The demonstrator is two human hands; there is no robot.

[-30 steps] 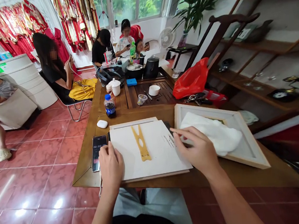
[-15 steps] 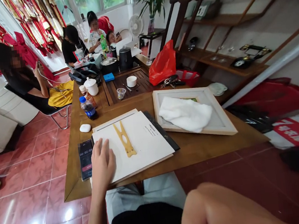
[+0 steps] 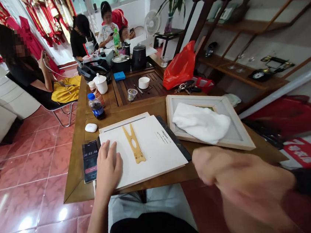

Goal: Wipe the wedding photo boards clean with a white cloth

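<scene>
My left hand [image 3: 109, 167] lies with fingers stretched out on the left edge of a white sheet or board [image 3: 159, 153]. On that board rests a flat yellow piece [image 3: 139, 157], forked at one end and with a small cat-like face at the other. A phone [image 3: 91, 171] showing a running timer is beside my left hand. Raised in the right foreground, my right hand [image 3: 233, 167] is blurred, its fingers curled closed; whatever they may hold is hidden. Beyond it, a folded white cloth [image 3: 200, 123] lies on a pale wooden frame [image 3: 238, 143].
A white earbud case [image 3: 91, 127], a cola bottle [image 3: 96, 108] and a lidded white cup [image 3: 101, 84] stand along the table's left side. Farther back are a small white bowl [image 3: 144, 82], a red plastic bag [image 3: 179, 67] and a dark kettle [image 3: 139, 57]. Several people sit around.
My right hand has risen and come further into view, toward the table's front edge. My left hand stays on the board. The whole view has shifted slightly.
</scene>
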